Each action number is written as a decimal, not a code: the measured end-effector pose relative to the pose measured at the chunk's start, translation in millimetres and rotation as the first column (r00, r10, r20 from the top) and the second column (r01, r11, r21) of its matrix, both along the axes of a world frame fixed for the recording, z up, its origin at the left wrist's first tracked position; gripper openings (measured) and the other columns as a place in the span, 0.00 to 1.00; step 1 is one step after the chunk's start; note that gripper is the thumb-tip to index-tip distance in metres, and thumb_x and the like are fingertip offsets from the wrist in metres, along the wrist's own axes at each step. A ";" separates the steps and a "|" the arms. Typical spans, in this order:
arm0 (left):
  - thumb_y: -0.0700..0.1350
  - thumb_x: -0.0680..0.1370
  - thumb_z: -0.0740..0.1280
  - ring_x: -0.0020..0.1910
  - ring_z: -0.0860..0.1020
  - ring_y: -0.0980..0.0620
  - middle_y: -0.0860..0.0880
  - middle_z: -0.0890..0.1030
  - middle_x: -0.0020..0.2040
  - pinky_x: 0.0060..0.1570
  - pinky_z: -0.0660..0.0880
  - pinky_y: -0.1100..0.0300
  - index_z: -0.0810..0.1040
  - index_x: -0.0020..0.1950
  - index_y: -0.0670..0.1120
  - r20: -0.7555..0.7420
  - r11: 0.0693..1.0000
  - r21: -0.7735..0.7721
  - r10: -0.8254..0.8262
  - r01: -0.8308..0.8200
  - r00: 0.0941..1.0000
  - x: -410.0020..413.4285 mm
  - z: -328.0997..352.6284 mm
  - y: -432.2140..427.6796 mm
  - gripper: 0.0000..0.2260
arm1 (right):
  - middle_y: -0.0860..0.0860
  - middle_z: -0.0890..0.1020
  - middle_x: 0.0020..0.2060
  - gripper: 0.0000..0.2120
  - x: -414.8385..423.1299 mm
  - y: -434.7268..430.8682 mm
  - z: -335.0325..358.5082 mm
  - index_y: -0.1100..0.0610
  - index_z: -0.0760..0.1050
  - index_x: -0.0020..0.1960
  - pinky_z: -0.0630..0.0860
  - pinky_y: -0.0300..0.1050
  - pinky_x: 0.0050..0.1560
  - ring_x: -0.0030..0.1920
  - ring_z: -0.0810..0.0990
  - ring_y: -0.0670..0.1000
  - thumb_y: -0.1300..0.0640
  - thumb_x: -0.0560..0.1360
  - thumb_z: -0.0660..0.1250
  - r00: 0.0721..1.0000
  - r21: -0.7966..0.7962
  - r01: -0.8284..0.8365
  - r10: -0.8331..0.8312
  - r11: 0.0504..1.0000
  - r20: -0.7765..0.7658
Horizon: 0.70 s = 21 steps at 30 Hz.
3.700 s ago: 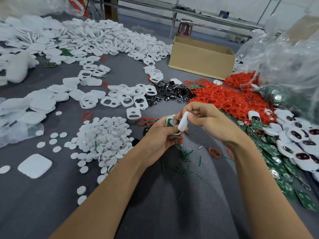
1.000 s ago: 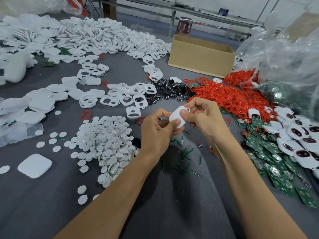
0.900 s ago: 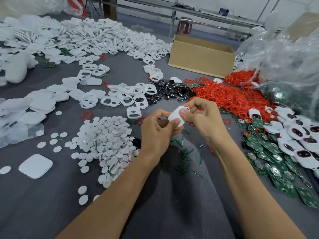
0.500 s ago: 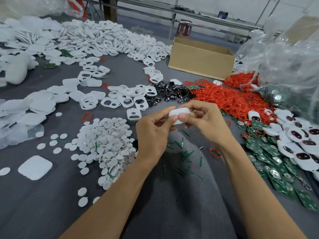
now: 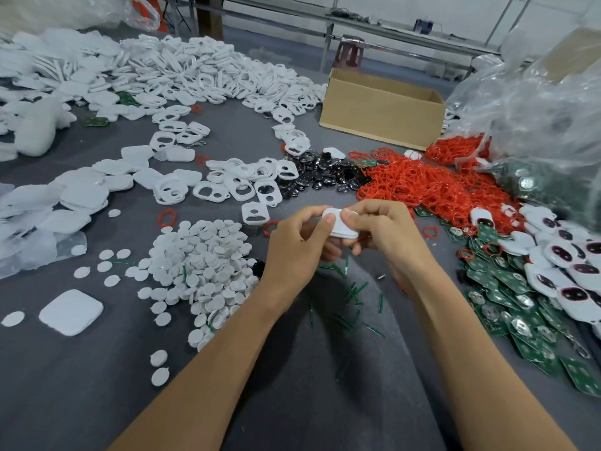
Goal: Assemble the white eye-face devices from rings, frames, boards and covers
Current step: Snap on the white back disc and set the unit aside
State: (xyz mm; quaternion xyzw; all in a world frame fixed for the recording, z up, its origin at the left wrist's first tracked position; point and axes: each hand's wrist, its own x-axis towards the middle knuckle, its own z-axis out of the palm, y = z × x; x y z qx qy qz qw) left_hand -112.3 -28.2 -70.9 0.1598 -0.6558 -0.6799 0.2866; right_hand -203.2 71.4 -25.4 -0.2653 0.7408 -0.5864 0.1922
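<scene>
A grey cloth-covered bench [image 5: 97,385] is spreading out before me, heaped with white frames [image 5: 244,187], red rings [image 5: 439,187] and green boards [image 5: 507,288]. Above its near middle, both hands are holding one white device [image 5: 341,227] between them. The left hand [image 5: 292,252] is pinching its left end and the right hand [image 5: 387,236] its right end, thumbs on top and fingers [image 5: 313,212] curled round it. Its long axis is running side to side, parallel to the near edge. I am judging that the cover is being squeezed shut. Finished devices [image 5: 569,265] are lying nearer the right hand.
</scene>
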 end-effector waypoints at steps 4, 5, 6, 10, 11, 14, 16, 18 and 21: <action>0.43 0.82 0.63 0.27 0.77 0.52 0.49 0.80 0.28 0.28 0.74 0.61 0.76 0.53 0.46 0.053 0.999 -0.018 -0.045 0.046 0.998 -0.7 -1.5 -0.2 0.04 | 0.58 0.76 0.27 0.10 0.3 -0.7 1.7 0.62 0.75 0.39 0.73 0.39 0.24 0.24 0.74 0.51 0.62 0.79 0.63 0.997 0.103 -0.082 0.083 0.991 -0.001; 0.43 0.82 0.63 0.26 0.76 0.54 0.51 0.79 0.27 0.27 0.72 0.63 0.76 0.52 0.47 0.068 1.000 -0.021 -0.015 0.017 0.998 -1.5 -2.8 0.0 0.03 | 0.57 0.76 0.28 0.09 1.0 -0.1 2.7 0.62 0.75 0.41 0.73 0.39 0.24 0.24 0.74 0.49 0.62 0.80 0.62 0.991 0.119 -0.130 0.128 0.984 0.027; 0.43 0.81 0.63 0.25 0.75 0.56 0.53 0.79 0.26 0.26 0.71 0.64 0.77 0.50 0.49 0.080 1.000 -0.024 0.022 -0.020 0.997 -2.3 -4.2 -0.3 0.03 | 0.57 0.75 0.29 0.08 1.7 0.6 3.5 0.62 0.74 0.45 0.73 0.38 0.24 0.24 0.74 0.48 0.62 0.81 0.60 0.982 0.124 -0.182 0.176 0.975 0.062; 0.43 0.81 0.64 0.23 0.74 0.58 0.53 0.78 0.25 0.24 0.69 0.66 0.76 0.47 0.54 0.085 0.999 0.000 0.054 -0.054 0.995 -4.1 -6.1 -2.1 0.05 | 0.56 0.75 0.31 0.07 1.8 3.7 4.8 0.65 0.71 0.56 0.72 0.36 0.26 0.25 0.73 0.45 0.65 0.81 0.58 0.960 0.150 -0.281 0.273 0.948 0.067; 0.43 0.81 0.65 0.22 0.74 0.57 0.52 0.79 0.25 0.24 0.69 0.65 0.76 0.48 0.53 0.081 0.999 0.013 0.041 -0.042 0.996 -3.7 -5.9 -2.0 0.05 | 0.55 0.74 0.30 0.07 2.3 4.0 4.6 0.65 0.71 0.57 0.70 0.35 0.25 0.24 0.72 0.45 0.66 0.81 0.58 0.963 0.159 -0.270 0.266 0.950 0.043; 0.43 0.80 0.65 0.22 0.74 0.56 0.51 0.79 0.25 0.23 0.68 0.66 0.77 0.50 0.49 0.068 0.999 0.040 0.032 -0.035 0.997 -3.2 -5.2 -0.7 0.02 | 0.54 0.72 0.27 0.08 5.1 1.4 2.6 0.62 0.69 0.58 0.63 0.33 0.23 0.21 0.67 0.43 0.69 0.80 0.57 0.975 0.145 -0.220 0.221 0.965 0.012; 0.42 0.80 0.66 0.21 0.73 0.57 0.51 0.78 0.25 0.23 0.68 0.68 0.77 0.51 0.46 0.055 0.997 0.053 0.054 -0.057 0.997 -2.7 -5.3 0.9 0.01 | 0.55 0.71 0.26 0.08 7.5 -0.7 1.2 0.60 0.70 0.54 0.61 0.32 0.22 0.20 0.65 0.42 0.70 0.80 0.57 0.980 0.119 -0.198 0.198 0.973 0.010; 0.41 0.80 0.66 0.21 0.72 0.57 0.51 0.78 0.25 0.23 0.67 0.68 0.76 0.51 0.45 0.042 0.995 0.066 0.075 -0.078 0.996 -1.7 -4.7 2.3 0.02 | 0.54 0.71 0.24 0.09 8.3 -2.0 0.1 0.58 0.70 0.49 0.60 0.33 0.22 0.21 0.65 0.45 0.70 0.79 0.57 0.982 0.084 -0.189 0.188 0.978 0.025; 0.41 0.80 0.66 0.23 0.74 0.55 0.48 0.78 0.27 0.24 0.68 0.67 0.76 0.50 0.45 0.019 0.994 0.059 0.093 -0.094 0.996 -0.5 -3.2 3.2 0.01 | 0.53 0.70 0.22 0.11 8.9 -2.6 -0.4 0.56 0.69 0.46 0.57 0.37 0.24 0.25 0.62 0.50 0.71 0.79 0.58 0.984 0.051 -0.179 0.178 0.982 0.020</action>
